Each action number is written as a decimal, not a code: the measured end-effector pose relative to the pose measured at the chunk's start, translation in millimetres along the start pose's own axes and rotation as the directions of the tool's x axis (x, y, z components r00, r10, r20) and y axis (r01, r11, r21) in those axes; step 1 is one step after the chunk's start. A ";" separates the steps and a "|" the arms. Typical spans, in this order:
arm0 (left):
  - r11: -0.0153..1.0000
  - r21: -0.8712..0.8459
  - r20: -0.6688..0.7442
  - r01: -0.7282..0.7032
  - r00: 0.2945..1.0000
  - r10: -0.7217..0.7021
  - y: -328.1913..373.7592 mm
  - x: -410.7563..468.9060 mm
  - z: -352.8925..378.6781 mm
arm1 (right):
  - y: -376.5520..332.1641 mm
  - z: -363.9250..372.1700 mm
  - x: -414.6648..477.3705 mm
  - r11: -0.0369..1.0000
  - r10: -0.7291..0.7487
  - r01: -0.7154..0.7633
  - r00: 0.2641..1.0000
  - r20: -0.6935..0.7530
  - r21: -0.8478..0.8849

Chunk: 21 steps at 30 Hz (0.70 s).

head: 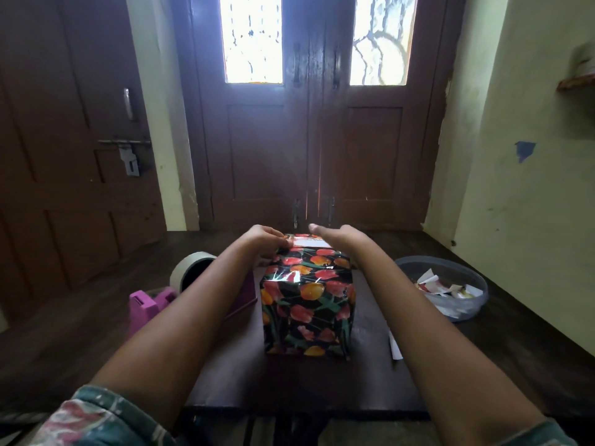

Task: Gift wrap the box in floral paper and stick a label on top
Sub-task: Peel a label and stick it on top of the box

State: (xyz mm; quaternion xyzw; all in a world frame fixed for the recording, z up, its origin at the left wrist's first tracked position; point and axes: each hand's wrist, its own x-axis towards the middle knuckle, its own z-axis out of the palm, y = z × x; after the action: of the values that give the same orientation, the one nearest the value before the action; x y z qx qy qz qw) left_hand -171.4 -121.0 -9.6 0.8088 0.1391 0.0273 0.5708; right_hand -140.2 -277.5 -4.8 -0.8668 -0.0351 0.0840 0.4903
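Note:
A box (pixel 307 300) wrapped in black paper with red and orange tulips stands upright on a dark mat (pixel 380 375) in the middle of the table. A white label (pixel 310 242) lies on its top face. My left hand (pixel 264 241) rests at the top's left edge, fingertips pinching or pressing the label's left end. My right hand (pixel 338 235) hovers flat over the top's right side, fingers extended, palm down, above the label's right end.
A pink tape dispenser (pixel 148 302) and a white roll (pixel 193 268) sit left of the box, with a magenta box (pixel 246 294) behind my left arm. A grey bowl of paper scraps (pixel 450 288) stands right. A white paper strip (pixel 394 346) lies near the mat's right edge.

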 end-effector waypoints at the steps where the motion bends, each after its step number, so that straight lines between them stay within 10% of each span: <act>1: 1.000 -0.009 0.001 0.000 1.000 0.000 -0.6 -0.4 -0.3 | -5.0 5.6 -0.9 0.997 0.011 -0.012 1.000 -0.014 -0.082; 5: 1.000 -0.016 0.002 -0.009 1.000 0.009 -3.0 1.3 -1.0 | -3.8 20.0 5.9 0.956 0.057 -0.090 0.991 -0.122 -0.279; 21: 0.995 -0.008 -0.029 -0.100 0.995 0.100 -11.3 0.1 -1.0 | 21.5 -22.9 -10.0 0.967 -0.022 0.006 0.998 0.060 0.253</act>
State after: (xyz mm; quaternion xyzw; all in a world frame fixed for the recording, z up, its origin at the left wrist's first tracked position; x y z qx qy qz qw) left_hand -173.7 -116.6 -19.7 0.8115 0.1064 0.0678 0.5706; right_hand -146.3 -309.4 -10.5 -0.7940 -0.0456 0.1112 0.5959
